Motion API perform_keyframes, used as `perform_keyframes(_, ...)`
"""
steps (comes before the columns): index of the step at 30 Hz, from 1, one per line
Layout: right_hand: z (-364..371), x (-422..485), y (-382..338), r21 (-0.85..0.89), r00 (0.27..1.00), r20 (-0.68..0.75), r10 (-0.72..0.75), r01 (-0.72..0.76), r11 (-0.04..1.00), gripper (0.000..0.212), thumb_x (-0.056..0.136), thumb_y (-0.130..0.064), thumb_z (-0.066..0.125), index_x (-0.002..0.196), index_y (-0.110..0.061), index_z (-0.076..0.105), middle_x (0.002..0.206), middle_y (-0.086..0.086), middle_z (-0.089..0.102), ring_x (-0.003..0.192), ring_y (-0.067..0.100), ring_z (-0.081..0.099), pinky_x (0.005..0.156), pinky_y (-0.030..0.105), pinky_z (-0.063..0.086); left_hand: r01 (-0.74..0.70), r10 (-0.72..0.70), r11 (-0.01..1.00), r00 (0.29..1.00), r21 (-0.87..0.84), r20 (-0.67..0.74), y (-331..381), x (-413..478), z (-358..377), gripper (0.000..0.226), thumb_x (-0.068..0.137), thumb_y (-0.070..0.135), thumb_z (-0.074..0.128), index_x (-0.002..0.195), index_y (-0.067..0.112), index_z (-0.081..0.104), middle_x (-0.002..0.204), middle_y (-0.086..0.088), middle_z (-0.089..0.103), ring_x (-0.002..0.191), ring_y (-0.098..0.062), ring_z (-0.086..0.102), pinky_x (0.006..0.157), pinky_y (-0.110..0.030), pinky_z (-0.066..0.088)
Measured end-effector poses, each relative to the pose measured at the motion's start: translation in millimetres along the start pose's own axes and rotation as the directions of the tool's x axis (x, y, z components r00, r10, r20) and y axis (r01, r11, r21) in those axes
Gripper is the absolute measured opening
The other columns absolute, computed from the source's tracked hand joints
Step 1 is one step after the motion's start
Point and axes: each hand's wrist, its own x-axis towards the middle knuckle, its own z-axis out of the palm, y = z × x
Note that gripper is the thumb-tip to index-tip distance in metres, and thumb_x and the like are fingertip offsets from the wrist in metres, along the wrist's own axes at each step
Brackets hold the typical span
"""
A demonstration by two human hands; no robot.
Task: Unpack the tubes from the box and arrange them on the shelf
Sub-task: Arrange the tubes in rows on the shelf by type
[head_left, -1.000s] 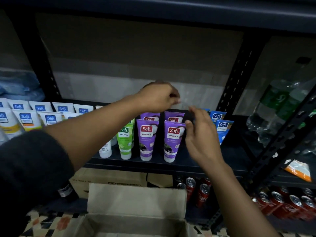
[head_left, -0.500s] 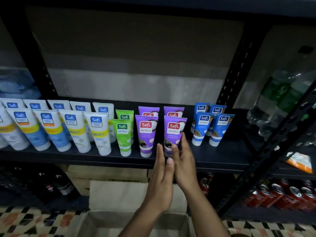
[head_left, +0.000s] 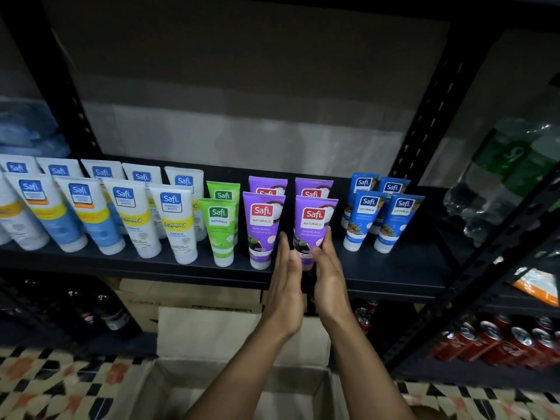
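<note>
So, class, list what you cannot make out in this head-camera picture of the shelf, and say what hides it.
- Head view: cap of the front right purple tube, covered by the left hand and right hand.
- Head view: inside of the box, cut off by the bottom edge.
- Head view: leftmost white tube, cut by the left edge.
- Head view: wrapped bottles, labels blurred.

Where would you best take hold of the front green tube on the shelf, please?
I'd pinch the front green tube by its flat upper end, coming from the front and above: it stands on its cap, leaning back, with the white tube and purple tube close on either side.
</note>
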Motion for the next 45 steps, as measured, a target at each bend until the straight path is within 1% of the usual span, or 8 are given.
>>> perform_keyframes(4, 4.4, 7.3, 4.9, 0.021, 1.0, 0.0, 0.008, -0.008, 1.0, 0.066, 0.092, -0.031, 0.042, 0.155, -0.021, 0.025, 0.151, -0.008, 0.043, 0.131, -0.002, 0.047, 0.095, 0.013, 0.043, -0.034, 0.034, 0.995, 0.999, -0.09, -0.009, -5.6, 21.7, 3.1, 0.107, 0.069, 0.09, 0.023, 0.154, 0.026, 0.012, 0.159, 0.016, 0.014, 0.142, 0.008, 0.015, 0.116, -0.021, 0.019)
perform_keyframes(7, 6.1, 8.8, 6.1, 0.02, 1.0, 0.004, 0.01, -0.01, 1.0, 0.067, 0.087, -0.029, 0.043, 0.152, -0.017, 0.033, 0.145, -0.002, 0.052, 0.132, 0.008, 0.049, 0.109, 0.027, 0.04, -0.041, 0.038, 0.987, 0.999, -0.156, -0.021, -11.2, 31.2, 6.5, 0.105, 0.07, 0.089, 0.029, 0.152, 0.024, 0.021, 0.155, 0.01, 0.03, 0.136, 0.007, 0.032, 0.109, -0.017, 0.03)
perform_keyframes(12, 6.6, 9.3, 7.6, 0.036, 1.0, -0.019, -0.003, 0.004, 0.999, 0.057, 0.09, -0.016, 0.041, 0.146, -0.009, 0.042, 0.134, 0.004, 0.062, 0.12, 0.008, 0.059, 0.092, 0.015, 0.048, -0.053, 0.044, 0.975, 0.998, -0.214, -0.048, -16.9, 35.8, 8.4, 0.095, 0.077, 0.079, 0.034, 0.15, 0.019, 0.028, 0.15, 0.007, 0.04, 0.134, 0.003, 0.039, 0.109, -0.021, 0.033)
perform_keyframes(16, 7.4, 7.7, 9.7, 0.023, 1.0, -0.024, 0.002, -0.001, 1.0, 0.049, 0.098, 0.003, 0.034, 0.145, -0.005, 0.042, 0.132, 0.008, 0.063, 0.112, 0.004, 0.062, 0.086, 0.012, 0.047, -0.034, 0.024, 0.979, 0.999, -0.203, -0.048, -20.8, 37.1, 8.1, 0.077, 0.086, 0.063, 0.031, 0.149, 0.019, 0.031, 0.146, 0.006, 0.045, 0.123, 0.009, 0.047, 0.094, -0.01, 0.039)
perform_keyframes(28, 10.7, 0.4, 11.0, 0.035, 0.999, -0.045, 0.003, -0.001, 0.999, 0.05, 0.098, 0.002, 0.034, 0.147, -0.007, 0.039, 0.131, 0.007, 0.061, 0.097, -0.01, 0.064, 0.076, 0.006, 0.046, -0.056, 0.047, 0.975, 0.998, -0.217, -0.048, -22.0, 31.4, 6.2, 0.1, 0.071, 0.087, 0.038, 0.147, 0.022, 0.036, 0.146, 0.002, 0.046, 0.133, -0.009, 0.044, 0.111, -0.035, 0.036)
perform_keyframes(34, 10.4, 1.1, 10.1, -0.001, 0.998, -0.054, 0.016, -0.016, 1.0, 0.05, 0.098, 0.0, 0.035, 0.147, -0.01, 0.041, 0.132, 0.005, 0.062, 0.11, 0.002, 0.063, 0.081, 0.01, 0.048, -0.053, 0.044, 0.974, 0.998, -0.221, -0.048, -20.6, 30.9, 7.2, 0.102, 0.071, 0.087, 0.039, 0.148, 0.022, 0.033, 0.148, 0.0, 0.043, 0.133, -0.009, 0.044, 0.107, -0.031, 0.039)
perform_keyframes(39, 11.6, -0.3, 7.0, -0.011, 0.998, -0.059, 0.011, -0.012, 1.0, 0.051, 0.097, 0.001, 0.035, 0.147, -0.009, 0.04, 0.126, 0.002, 0.064, 0.097, -0.008, 0.064, 0.076, 0.007, 0.047, -0.032, 0.024, 0.978, 0.999, -0.207, -0.043, -20.7, 30.5, 6.4, 0.096, 0.073, 0.086, 0.037, 0.147, 0.025, 0.035, 0.148, 0.002, 0.044, 0.134, -0.01, 0.043, 0.112, -0.04, 0.036)
perform_keyframes(45, 12.6, -1.0, 6.0, -0.028, 0.997, -0.072, 0.029, -0.031, 0.999, 0.052, 0.097, -0.001, 0.037, 0.147, -0.012, 0.041, 0.13, 0.003, 0.063, 0.102, -0.004, 0.064, 0.078, 0.009, 0.048, -0.013, 0.002, 0.98, 0.998, -0.198, -0.056, -18.0, 28.6, 4.7, 0.075, 0.084, 0.065, 0.033, 0.148, 0.026, 0.034, 0.145, 0.005, 0.047, 0.128, -0.003, 0.047, 0.103, -0.025, 0.04)
